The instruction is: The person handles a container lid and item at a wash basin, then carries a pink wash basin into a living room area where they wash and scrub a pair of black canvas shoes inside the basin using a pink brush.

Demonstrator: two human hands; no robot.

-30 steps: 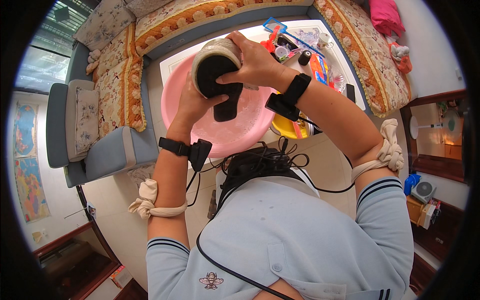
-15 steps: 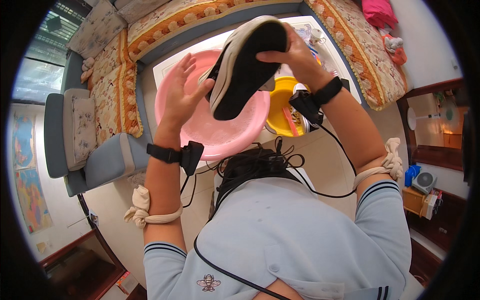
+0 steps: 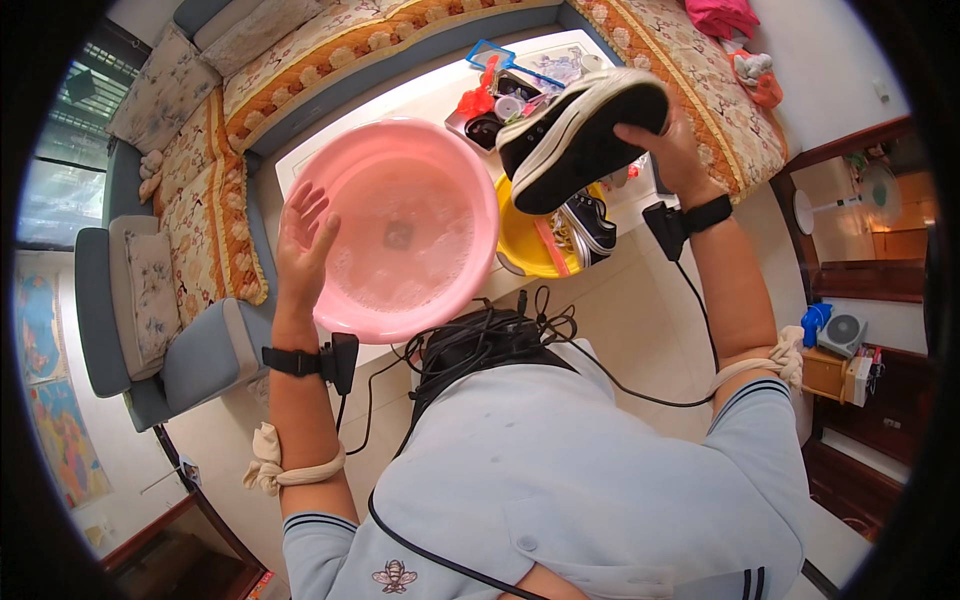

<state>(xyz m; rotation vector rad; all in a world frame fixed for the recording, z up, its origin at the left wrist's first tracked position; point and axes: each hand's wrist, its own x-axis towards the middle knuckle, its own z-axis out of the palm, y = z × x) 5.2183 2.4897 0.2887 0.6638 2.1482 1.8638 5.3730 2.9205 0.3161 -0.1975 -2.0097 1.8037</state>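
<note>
A black-and-white sneaker [image 3: 585, 135] is in the grip of my right hand [image 3: 680, 150], its dark sole turned toward me. It hangs above a yellow basin [image 3: 520, 238], in which a second dark sneaker [image 3: 590, 222] and a pink-handled brush [image 3: 551, 245] lie. Empty, with fingers spread, my left hand [image 3: 305, 240] is raised at the left rim of a large pink basin [image 3: 480, 235]. Cloudy, sudsy water fills that basin, and a small dark square shows at its bottom.
Both basins rest on a white table [image 3: 300, 160]. Behind them are a red plastic bag [image 3: 478, 98], dark sunglasses-like items and a blue-framed object [image 3: 490, 53]. A patterned sofa [image 3: 350, 50] wraps round the far side. Black cables [image 3: 480, 335] lie in my lap and run to both wrists.
The sneaker has moved right, from over the pink basin to over the yellow one, in my right hand. My left hand has drawn away to the left, apart from the sneaker.
</note>
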